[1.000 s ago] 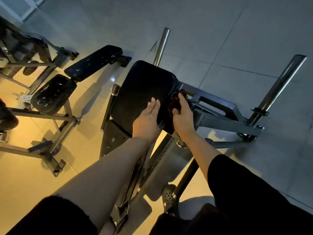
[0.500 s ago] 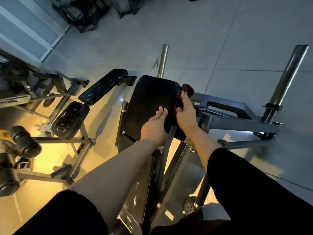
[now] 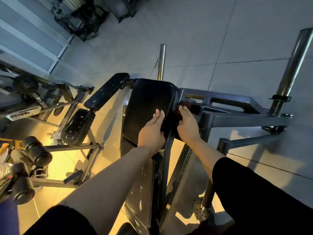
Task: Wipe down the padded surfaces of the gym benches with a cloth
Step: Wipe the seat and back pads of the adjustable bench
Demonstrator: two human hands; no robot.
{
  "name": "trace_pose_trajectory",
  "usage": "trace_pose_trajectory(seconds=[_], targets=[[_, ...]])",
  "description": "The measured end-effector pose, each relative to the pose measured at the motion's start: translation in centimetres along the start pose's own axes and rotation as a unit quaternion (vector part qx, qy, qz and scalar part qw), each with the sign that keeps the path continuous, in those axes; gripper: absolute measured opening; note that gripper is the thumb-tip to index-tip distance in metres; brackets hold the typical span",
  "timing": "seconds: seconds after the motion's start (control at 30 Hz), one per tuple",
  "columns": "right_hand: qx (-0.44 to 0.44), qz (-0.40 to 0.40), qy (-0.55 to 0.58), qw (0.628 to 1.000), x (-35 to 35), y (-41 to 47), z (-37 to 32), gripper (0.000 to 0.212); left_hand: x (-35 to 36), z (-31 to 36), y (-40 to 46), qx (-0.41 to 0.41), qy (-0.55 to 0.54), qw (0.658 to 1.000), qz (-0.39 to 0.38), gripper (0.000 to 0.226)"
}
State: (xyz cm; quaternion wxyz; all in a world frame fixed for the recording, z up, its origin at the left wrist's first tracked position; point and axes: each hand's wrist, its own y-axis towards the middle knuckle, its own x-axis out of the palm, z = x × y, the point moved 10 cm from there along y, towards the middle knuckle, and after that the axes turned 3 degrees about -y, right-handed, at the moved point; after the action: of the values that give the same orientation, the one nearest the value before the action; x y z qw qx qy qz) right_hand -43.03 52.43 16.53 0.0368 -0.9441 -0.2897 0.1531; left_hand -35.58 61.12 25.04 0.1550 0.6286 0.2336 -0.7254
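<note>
The left hand (image 3: 151, 131) lies flat, fingers straight, on the pad (image 3: 147, 106); the right hand (image 3: 187, 123) grips a cloth (image 3: 179, 109) against the pad's right edge.

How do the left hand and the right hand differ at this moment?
The left hand lies flat with straight fingers on top of the black pad; the right hand works at the pad's right edge. The left hand holds nothing, while the right hand presses a dark red cloth there. Both hands touch the same bench.
</note>
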Motion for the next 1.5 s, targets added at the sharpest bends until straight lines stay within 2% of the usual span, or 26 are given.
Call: trace_pose_trajectory(seconds=[0.07, 0.1, 0.13, 0.23, 0.37, 0.53, 0.67, 0.83, 1.0, 1.13, 1.17, 1.23, 1.3, 1.33, 1.4, 1.5], targets=[[0.041, 0.046, 0.040, 0.997, -1.1, -0.3, 1.3, 0.055, 0.0, -0.2, 0.0, 0.002, -0.005, 1.000, 0.006, 0.070], [0.033, 0.077, 0.056, 0.995, -1.7, -0.1, 0.6, 0.055, 0.0, -0.2, 0.0, 0.003, -0.008, 1.000, 0.008, 0.071], [0.004, 0.095, 0.057, 0.994, -2.1, 0.2, -0.9, 0.055, 0.1, -0.2, 0.0, 0.003, -0.010, 1.000, 0.011, 0.071], [-0.088, 0.076, 0.026, 0.993, -0.5, 1.0, -4.4, 0.061, 0.1, -0.3, 0.0, 0.004, -0.013, 1.000, 0.019, 0.072], [0.026, 0.074, 0.001, 0.997, -0.8, 2.1, 0.1, 0.060, 0.2, -0.2, 0.0, 0.011, -0.022, 1.000, 0.013, 0.070], [-0.078, 0.113, 0.024, 0.990, -0.4, 0.6, -3.9, 0.061, 0.2, -0.4, 0.1, 0.011, -0.015, 1.000, 0.015, 0.073], [-0.019, 0.120, 0.029, 0.992, -0.8, 2.2, -2.5, 0.057, 0.3, -0.3, 0.0, 0.012, -0.009, 1.000, 0.010, 0.073], [-0.087, 0.029, 0.008, 0.996, 1.7, -3.4, -2.7, 0.059, 0.2, -0.4, 0.1, 0.015, -0.017, 1.000, 0.002, 0.070], [-0.053, 0.064, -0.018, 0.996, 0.0, -0.4, -3.7, 0.063, 0.4, -0.5, 0.2, 0.012, -0.012, 1.000, 0.002, 0.074], [-0.054, -0.015, -0.062, 0.997, 1.0, -2.5, -1.5, 0.053, 0.3, -0.4, 0.2, 0.012, -0.013, 1.000, -0.010, 0.072], [-0.038, -0.004, -0.058, 0.998, 0.3, -3.0, -0.7, 0.050, 0.2, -0.3, 0.2, 0.013, -0.011, 1.000, -0.010, 0.072], [0.000, 0.069, -0.033, 0.997, -1.9, -2.5, -0.2, 0.047, 0.3, -0.3, 0.2, 0.015, -0.012, 1.000, -0.008, 0.072], [0.001, 0.135, -0.023, 0.991, -3.7, -0.9, -2.0, 0.046, 0.4, -0.3, 0.2, 0.011, -0.014, 1.000, -0.008, 0.074], [-0.008, 0.142, -0.027, 0.989, -3.9, 0.2, -3.1, 0.048, 0.4, -0.4, 0.3, 0.007, -0.015, 1.000, -0.008, 0.076], [-0.031, 0.097, -0.021, 0.995, -2.6, 2.1, -4.7, 0.060, 0.5, -0.4, 0.3, 0.006, -0.017, 1.000, -0.006, 0.077], [-0.038, -0.015, 0.054, 0.998, 0.7, 1.8, -4.4, 0.080, 0.7, -0.6, 0.4, 0.011, -0.024, 1.000, -0.010, 0.076]])
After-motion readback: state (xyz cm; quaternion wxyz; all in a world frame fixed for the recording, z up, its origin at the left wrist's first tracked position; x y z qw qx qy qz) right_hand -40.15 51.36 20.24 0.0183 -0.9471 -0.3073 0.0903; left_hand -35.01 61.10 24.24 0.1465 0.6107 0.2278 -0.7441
